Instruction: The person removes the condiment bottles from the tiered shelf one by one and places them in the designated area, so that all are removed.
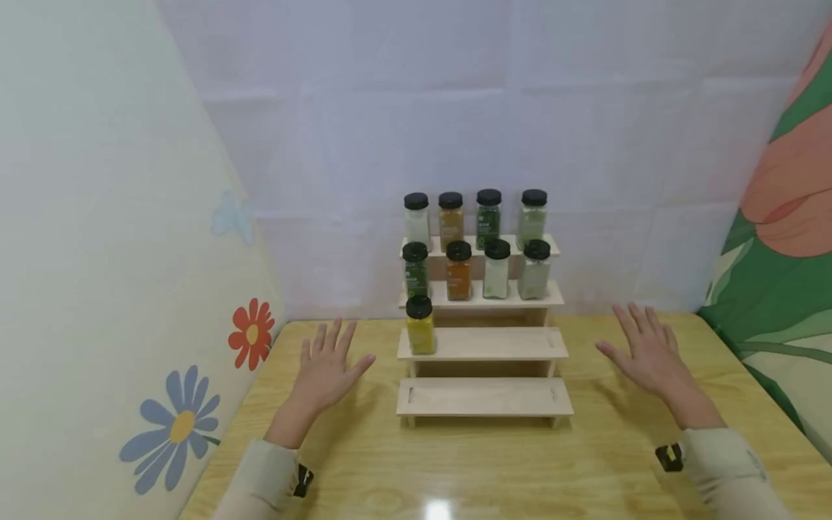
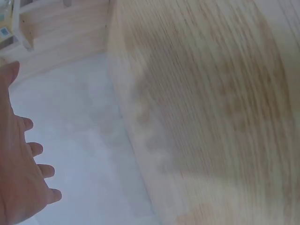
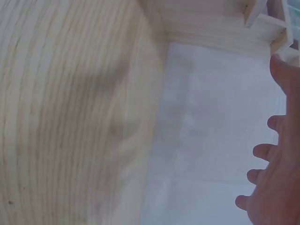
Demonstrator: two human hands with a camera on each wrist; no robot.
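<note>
A pale wooden four-step rack (image 1: 484, 397) stands on the table between my hands. Several black-lidded spice jars fill its top two steps, among them an orange-brown jar (image 1: 458, 280) and a dark green jar (image 1: 488, 225). On the third step, at the left end, is a yellow spice jar (image 1: 421, 334); the lowest step is bare. My left hand (image 1: 327, 375) is spread, palm down, over the table left of the rack, apart from it. To the rack's right my right hand (image 1: 650, 357) is likewise spread, holding nothing. Both wrist views show the fingers extended.
The light wood-grain table (image 1: 455, 466) reaches back to a white cloth (image 1: 364, 159). On the left is a pale panel with a blue flower (image 1: 182, 426) and a red flower (image 1: 252, 334); on the right, a green and pink patterned panel (image 1: 789, 318). Each wrist wears a small black device.
</note>
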